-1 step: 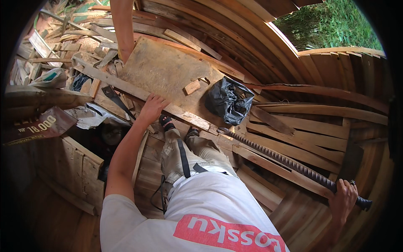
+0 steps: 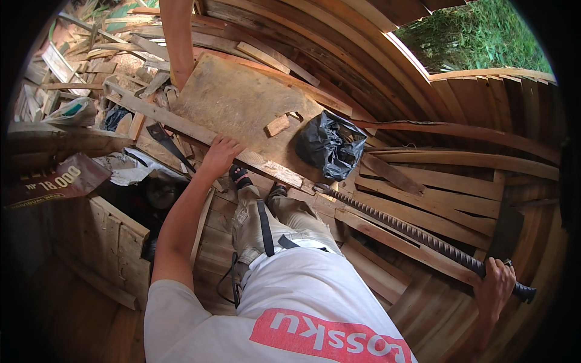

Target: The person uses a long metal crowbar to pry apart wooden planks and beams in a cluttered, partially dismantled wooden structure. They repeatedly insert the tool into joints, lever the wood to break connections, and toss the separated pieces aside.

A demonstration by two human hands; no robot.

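My left hand [image 2: 223,156] is closed over a long wooden plank [image 2: 172,123] at the near edge of a worn plywood board [image 2: 230,97]; its thumb is hard to make out. At the lower right, my right hand [image 2: 496,285] wraps round the black grip of a dark ribbed steel bar [image 2: 399,225]. The bar slants up and left, and its bent tip [image 2: 322,188] meets the plank's right end. A small wood block [image 2: 277,126] and a black plastic bag [image 2: 330,145] with bits inside sit on the board.
A handsaw [image 2: 164,142] leans left of my left hand. Scrap wood [image 2: 91,69] piles up at the far left. An open wooden box [image 2: 118,242] stands at the left, and loose slats [image 2: 436,181] lie at the right. A bare arm [image 2: 177,42] reaches down at the top.
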